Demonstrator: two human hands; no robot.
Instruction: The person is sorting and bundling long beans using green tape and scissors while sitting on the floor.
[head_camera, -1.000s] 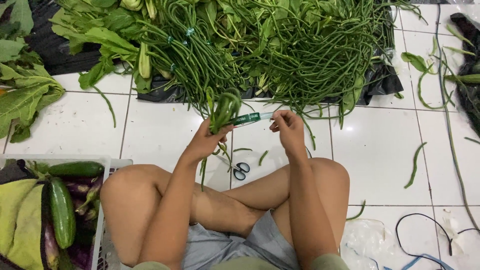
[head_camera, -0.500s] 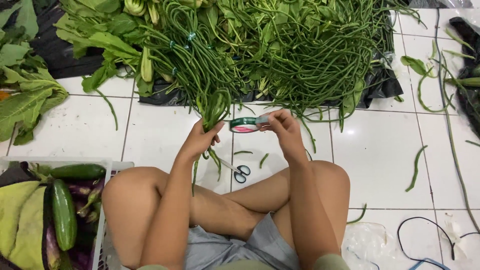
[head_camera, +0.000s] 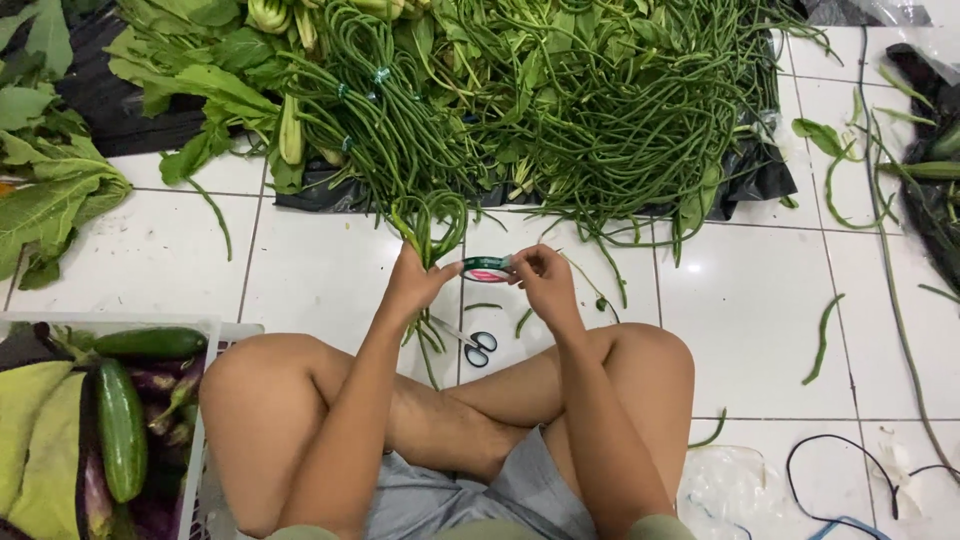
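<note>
Seated cross-legged on white floor tiles (head_camera: 160, 260), knees bare, grey shorts at bottom edge

White crate (head_camera: 205, 335) just beside left knee: two cucumbers (head_camera: 120, 428), purple eggplants (head_camera: 95, 485) beneath, yellow-green cloth at far left

Black-handled scissors (head_camera: 478, 348) flat on tile between the shins and the hands, blades pointing left; loose bean offcuts around them

Left hand (head_camera: 415, 282) closed around a folded bunch of long beans (head_camera: 428, 222); loop of bunch up and away from body, cut ends hanging below fist toward scissors

Right hand (head_camera: 543, 280) fingers curled, pinching a green tape roll (head_camera: 487, 268), red core visible; roll held level, just right of bunch. Contact between tape and beans: cannot tell

Stray single beans (head_camera: 822, 335) on tiles to the right; black and blue cable (head_camera: 830, 500) at lower right

Further out: large loose heap of long beans (head_camera: 620, 110) on black plastic sheet (head_camera: 745, 180), several bunches (head_camera: 375, 110) already banded with green ties at its left side

Leafy greens (head_camera: 190, 60) left of bean heap, more leaves at far left edge; second dark sheet with beans at right edge
</note>
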